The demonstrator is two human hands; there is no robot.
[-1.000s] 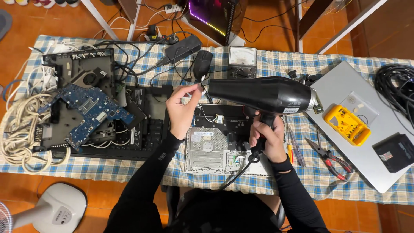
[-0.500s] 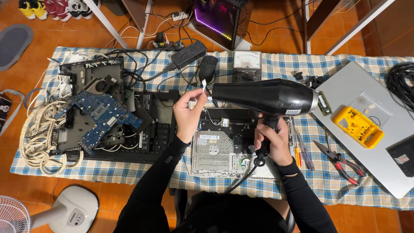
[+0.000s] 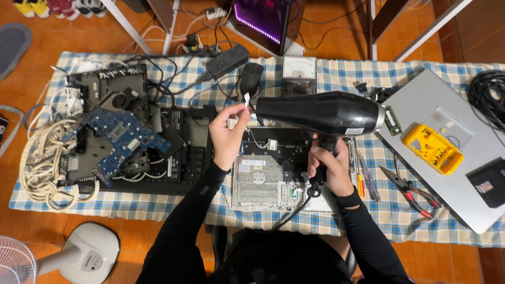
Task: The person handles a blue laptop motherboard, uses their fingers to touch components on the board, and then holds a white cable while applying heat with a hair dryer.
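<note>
My right hand (image 3: 329, 171) grips the handle of a black hair dryer (image 3: 321, 111), whose nozzle points left. My left hand (image 3: 228, 135) pinches a small white strip (image 3: 246, 101) right in front of that nozzle. Both hands hover over an opened laptop base (image 3: 273, 171) with a silver optical drive (image 3: 258, 181), lying on the blue checked tablecloth (image 3: 336, 215). The dryer's cord runs down from the handle toward me.
A blue circuit board (image 3: 118, 138) lies on black chassis parts at left, beside coiled beige cable (image 3: 44, 158). Mouse (image 3: 251, 78), analog meter (image 3: 299, 68), screwdrivers (image 3: 365, 179), red-handled pliers (image 3: 410, 190), silver laptop (image 3: 447, 147) with a yellow bit case (image 3: 432, 148). A white fan base (image 3: 87, 255) stands on the floor.
The view has shifted slightly, so the table sits lower in frame. My left hand still holds the white strip at the nozzle; the dryer stays aimed left.
</note>
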